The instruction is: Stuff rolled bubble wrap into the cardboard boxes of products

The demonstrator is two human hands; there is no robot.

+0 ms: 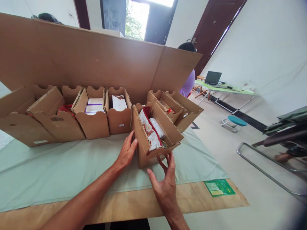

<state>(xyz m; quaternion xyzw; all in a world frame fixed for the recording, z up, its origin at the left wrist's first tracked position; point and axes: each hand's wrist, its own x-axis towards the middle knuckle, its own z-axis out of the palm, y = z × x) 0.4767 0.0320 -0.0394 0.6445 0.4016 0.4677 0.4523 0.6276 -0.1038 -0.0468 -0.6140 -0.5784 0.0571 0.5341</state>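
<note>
White walls [275, 38] and a dark door [213, 28] are being lit by daylight from a window [136, 22] at twelve o'clock, counted around an open cardboard box [151, 158] in the middle of the view. Pale green cloth [103, 172] is being spread under it over a wooden table [192, 195], whose bare near edge is being left showing, and a green card [219, 187] is lying there at four o'clock. Inside the box, a red-and-white packet [153, 140] and a clear wrapped packet [157, 127] are being held side by side. At eight o'clock its side is being touched by the fingertips of the left hand [126, 153], which is being kept open, fingers nearly straight, with nothing gripped. Between five and six o'clock its near end is being touched by the bent fingers of the right hand [165, 188]; this hand is being held half open, the thumb spread apart from the box. Toward nine o'clock four more boxes [93, 126] are standing in a row, and two others [176, 107] are standing between one and two. Behind them a large cardboard sheet [83, 57] is rising, with a person in a purple top [189, 84] being partly hidden by it. A laptop [213, 78] is resting on another table [240, 91] at two o'clock, and a teal stool [237, 120] is standing at three.
</note>
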